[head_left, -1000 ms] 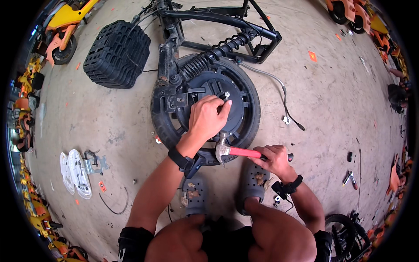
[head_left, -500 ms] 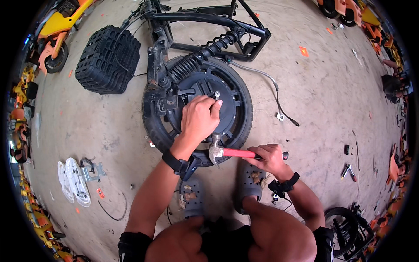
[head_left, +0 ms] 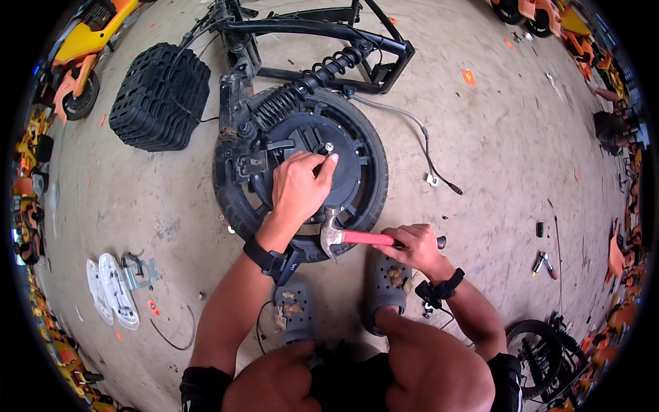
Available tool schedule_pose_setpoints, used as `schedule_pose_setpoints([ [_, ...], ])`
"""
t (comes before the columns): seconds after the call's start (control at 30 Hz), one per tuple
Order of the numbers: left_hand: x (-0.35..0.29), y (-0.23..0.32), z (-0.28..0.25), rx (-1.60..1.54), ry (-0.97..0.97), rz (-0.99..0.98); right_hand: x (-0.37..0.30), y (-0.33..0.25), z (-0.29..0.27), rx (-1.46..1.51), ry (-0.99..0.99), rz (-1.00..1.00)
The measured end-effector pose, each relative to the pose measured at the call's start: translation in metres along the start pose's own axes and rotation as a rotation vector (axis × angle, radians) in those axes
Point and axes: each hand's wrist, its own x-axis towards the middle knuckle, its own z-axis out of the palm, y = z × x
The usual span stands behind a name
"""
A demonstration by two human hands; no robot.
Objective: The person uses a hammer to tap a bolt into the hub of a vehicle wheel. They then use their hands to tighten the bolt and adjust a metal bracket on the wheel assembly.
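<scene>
My left hand is over the black wheel hub, fingers closed. Between thumb and fingers it pinches a short metal piece with a shiny round end; its lower part is hidden by the hand. My right hand grips a claw hammer by its red and black handle. The steel hammer head lies over the near part of the tyre, below my left hand. The wheel lies on its side, joined to a black frame with a coil-spring shock absorber.
Black plastic crates stand left of the wheel. A grey cable trails on the concrete to the right. White plastic parts and a metal bracket lie at left, small tools at right. Yellow and orange scooters line the edges.
The whole view has shifted slightly, so everything sits a little further left. Both hands keep their grips, and the hammer has hardly moved relative to the wheel.
</scene>
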Motion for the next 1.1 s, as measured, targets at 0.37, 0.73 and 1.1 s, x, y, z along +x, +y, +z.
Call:
schedule_pose_setpoints([
  [0.37,0.001,0.001,-0.001,0.067,-0.048,-0.023,0.003,0.001,0.000,-0.005,0.015,0.001],
  [0.73,0.001,-0.002,0.002,0.028,0.022,0.006,0.005,-0.001,0.000,-0.017,0.018,-0.010],
  [1.1,0.002,-0.002,0.000,-0.009,-0.011,-0.009,0.020,0.012,-0.010,-0.051,0.027,-0.072],
])
